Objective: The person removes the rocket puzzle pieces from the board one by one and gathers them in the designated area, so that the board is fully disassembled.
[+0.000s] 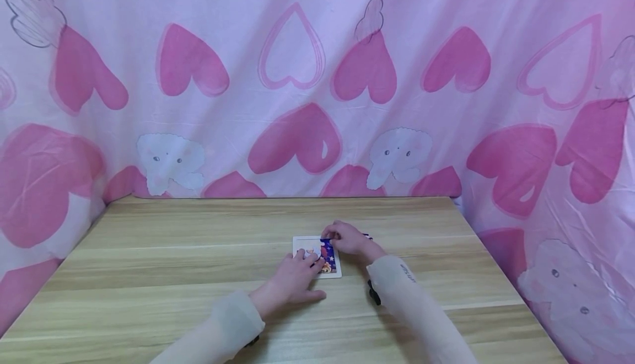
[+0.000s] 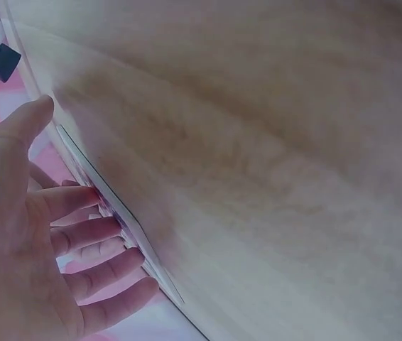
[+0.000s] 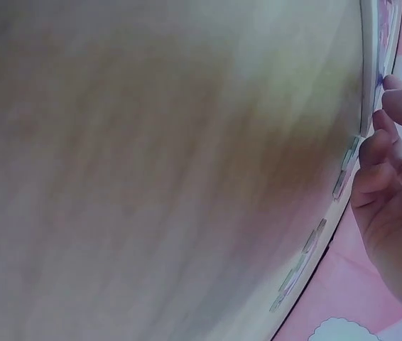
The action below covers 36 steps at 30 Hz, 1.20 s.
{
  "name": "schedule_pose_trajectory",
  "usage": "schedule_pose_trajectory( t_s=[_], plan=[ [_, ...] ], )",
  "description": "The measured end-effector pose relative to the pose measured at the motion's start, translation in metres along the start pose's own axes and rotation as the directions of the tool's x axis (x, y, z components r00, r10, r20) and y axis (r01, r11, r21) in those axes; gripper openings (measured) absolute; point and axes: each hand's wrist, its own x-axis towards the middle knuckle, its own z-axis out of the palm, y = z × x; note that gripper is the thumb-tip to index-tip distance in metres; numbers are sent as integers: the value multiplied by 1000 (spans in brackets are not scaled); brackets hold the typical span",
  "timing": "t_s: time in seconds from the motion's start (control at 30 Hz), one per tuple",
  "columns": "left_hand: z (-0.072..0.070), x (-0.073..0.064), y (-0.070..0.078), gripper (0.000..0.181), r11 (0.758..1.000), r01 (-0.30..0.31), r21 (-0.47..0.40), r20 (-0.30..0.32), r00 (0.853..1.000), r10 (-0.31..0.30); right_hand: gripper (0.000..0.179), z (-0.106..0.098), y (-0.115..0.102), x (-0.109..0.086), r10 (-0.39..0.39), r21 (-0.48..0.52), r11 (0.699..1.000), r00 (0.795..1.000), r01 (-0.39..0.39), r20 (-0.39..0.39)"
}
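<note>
A small jigsaw puzzle in a white tray lies on the table, its picture dark blue with stars at the right and paler at the left. My left hand rests over its lower left part, fingers spread and nearly straight, thumb out to the side. In the left wrist view, the fingertips of that hand touch the picture. At the upper right corner of the tray, my right hand pinches a dark blue puzzle piece between bent fingers and thumb, which mostly hide it.
Loose puzzle pieces lie flat beside the tray in the right wrist view; part of one loose piece shows behind the right hand. The wooden table ends at a pink heart-patterned curtain behind and on both sides.
</note>
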Motion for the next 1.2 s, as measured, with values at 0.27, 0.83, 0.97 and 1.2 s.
schedule_pose_trajectory(
  t_s=[0.27, 0.83, 0.97, 1.2],
  plan=[
    [1, 0, 1, 71, 1000, 16, 7, -12, 1000, -16, 23, -2, -4, 2, 79, 31, 996, 997, -79, 25],
    [2, 0, 8, 80, 998, 56, 15, -23, 998, -55, 18, -3, -8, 7, 167, 80, 982, 983, -173, 74],
    [2, 0, 9, 81, 998, 67, 21, -16, 998, -66, 22, -4, -6, 6, 162, 123, 977, 983, -172, 81],
    [2, 1, 8, 81, 996, 66, 52, -45, 997, -64, 27, -9, -6, 4, 129, 233, 960, 985, -154, 118]
  ],
)
